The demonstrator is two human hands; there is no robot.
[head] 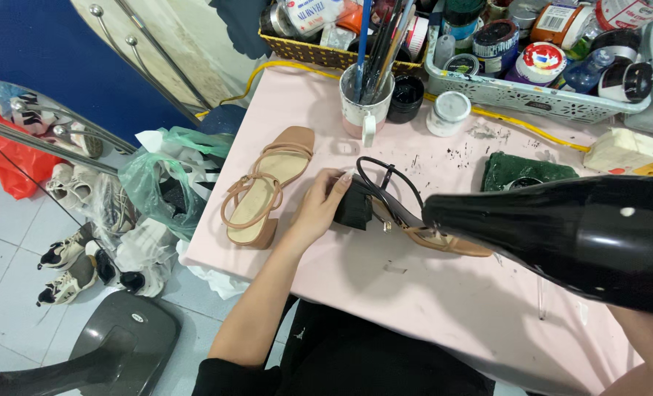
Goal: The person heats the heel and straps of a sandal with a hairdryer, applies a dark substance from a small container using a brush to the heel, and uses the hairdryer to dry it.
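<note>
My left hand grips the black block heel of a strappy sandal lying on the pink table. The sandal has thin black straps and a tan sole. A large black hair dryer fills the right side, its nozzle pointed at the sandal from a short distance. My right hand is mostly out of view behind the dryer at the lower right, where only a bit of forearm shows. A second, beige strappy sandal lies on the table just left of my left hand.
A white mug of brushes, a black pot and a white jar stand at the back. Baskets of paint jars line the far edge. A dark green cloth lies right. Shoes and bags crowd the floor at left.
</note>
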